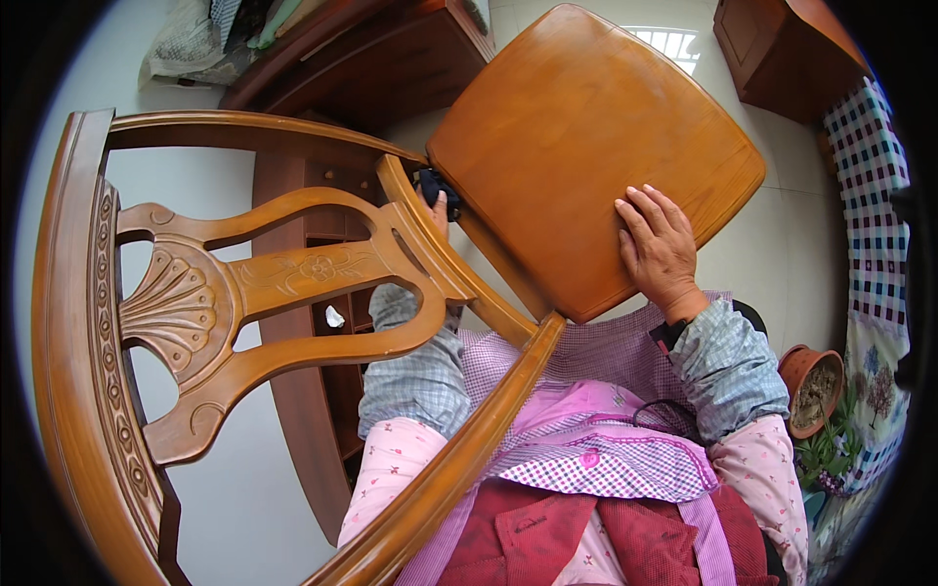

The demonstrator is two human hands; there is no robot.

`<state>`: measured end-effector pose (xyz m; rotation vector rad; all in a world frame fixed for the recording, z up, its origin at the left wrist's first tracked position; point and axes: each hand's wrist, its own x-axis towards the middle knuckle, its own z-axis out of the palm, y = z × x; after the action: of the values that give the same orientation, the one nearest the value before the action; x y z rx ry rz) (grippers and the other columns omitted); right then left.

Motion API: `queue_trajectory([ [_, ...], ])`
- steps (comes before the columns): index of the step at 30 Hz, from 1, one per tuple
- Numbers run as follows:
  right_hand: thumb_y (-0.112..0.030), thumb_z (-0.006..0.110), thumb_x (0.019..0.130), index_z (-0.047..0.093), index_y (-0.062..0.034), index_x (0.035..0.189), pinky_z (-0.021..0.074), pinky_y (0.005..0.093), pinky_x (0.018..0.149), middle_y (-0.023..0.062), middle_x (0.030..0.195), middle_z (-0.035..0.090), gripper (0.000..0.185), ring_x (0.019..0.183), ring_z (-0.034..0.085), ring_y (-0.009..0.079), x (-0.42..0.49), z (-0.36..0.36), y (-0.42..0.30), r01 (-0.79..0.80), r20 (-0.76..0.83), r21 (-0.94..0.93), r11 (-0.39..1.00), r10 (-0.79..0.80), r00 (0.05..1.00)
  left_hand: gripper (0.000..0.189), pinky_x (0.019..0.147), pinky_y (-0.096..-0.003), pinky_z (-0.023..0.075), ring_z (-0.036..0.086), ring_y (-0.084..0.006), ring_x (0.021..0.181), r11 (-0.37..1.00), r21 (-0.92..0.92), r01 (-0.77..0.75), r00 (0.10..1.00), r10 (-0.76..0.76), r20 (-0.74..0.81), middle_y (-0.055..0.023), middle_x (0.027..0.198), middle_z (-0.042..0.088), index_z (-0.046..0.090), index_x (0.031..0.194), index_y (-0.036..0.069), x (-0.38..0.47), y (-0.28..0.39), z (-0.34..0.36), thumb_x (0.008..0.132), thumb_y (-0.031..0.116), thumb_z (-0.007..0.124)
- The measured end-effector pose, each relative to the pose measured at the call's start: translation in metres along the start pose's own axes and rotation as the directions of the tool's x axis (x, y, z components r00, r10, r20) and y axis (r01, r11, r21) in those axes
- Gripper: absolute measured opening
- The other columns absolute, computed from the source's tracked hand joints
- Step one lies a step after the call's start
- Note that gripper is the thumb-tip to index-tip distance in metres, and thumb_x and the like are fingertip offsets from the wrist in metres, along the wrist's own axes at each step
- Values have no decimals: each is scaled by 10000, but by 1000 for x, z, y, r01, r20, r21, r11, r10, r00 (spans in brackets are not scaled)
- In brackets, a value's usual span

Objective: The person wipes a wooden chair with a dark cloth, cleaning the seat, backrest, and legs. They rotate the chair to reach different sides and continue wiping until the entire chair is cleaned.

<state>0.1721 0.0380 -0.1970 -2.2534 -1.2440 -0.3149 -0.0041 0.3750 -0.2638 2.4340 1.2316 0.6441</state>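
A wooden chair with a carved, shell-patterned backrest [315,271] stands close before me, its back to the left. My right hand [659,245] rests with fingers spread on the near right part of the smooth wooden seat [593,146]. Behind the lower rail of the backrest, my left hand [437,212] is partly hidden; its fingers are on a dark, bunched cloth-like item [437,187] by the seat's left edge. The carved splat stands between the camera and my left forearm.
A dark wooden cabinet [381,73] stands beyond the chair, another [791,58] at the upper right. Low shelving [293,395] shows through the backrest. On the right are a clay plant pot [811,392], green leaves and a checked cloth [868,212]. Pale tiles [777,264] cover the floor.
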Motion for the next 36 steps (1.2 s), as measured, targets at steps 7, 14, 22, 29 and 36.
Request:
queue_trajectory([
  [7,-135,672,811,670,-110,1183,422,422,1069,56,1304,606,373,1270,527,263,-2,1,0,7,-38,25,1000,-6,999,724,1123,-501,321,439,-453,1331,987,160,0,998,-10,59,-278,1411,503,488,1428,39,-30,19,-20,964,594,491],
  [14,-153,658,833,671,-109,1180,416,421,1074,58,1302,606,350,1268,526,265,-5,3,2,17,-63,19,1000,-16,998,607,1016,-466,439,531,-416,1226,883,-409,231,820,49,570,-243,1341,546,392,1460,-4,-165,54,-59,974,287,613],
  [22,-177,638,871,672,-114,1176,399,423,1087,48,1312,600,314,1278,514,256,-9,6,2,9,-87,26,1000,-7,996,530,893,-378,521,638,-252,1048,519,-477,709,696,-407,591,-141,1218,634,576,1267,-29,-183,55,-132,968,407,605],
  [29,-174,635,872,664,-111,1183,398,414,1087,44,1317,594,318,1284,508,251,-9,4,2,3,-64,27,1000,-1,998,425,851,-374,556,633,-228,1041,-274,-925,264,939,-147,312,-114,1201,630,461,1385,38,-121,64,-139,1034,269,526],
  [36,-171,635,867,669,-112,1174,403,421,1078,46,1306,599,314,1280,510,257,-6,3,0,2,-64,21,1000,-1,998,397,866,-355,535,610,-214,1065,577,-791,202,979,-126,158,-100,1193,616,482,1359,30,-32,29,-146,1025,237,541],
])
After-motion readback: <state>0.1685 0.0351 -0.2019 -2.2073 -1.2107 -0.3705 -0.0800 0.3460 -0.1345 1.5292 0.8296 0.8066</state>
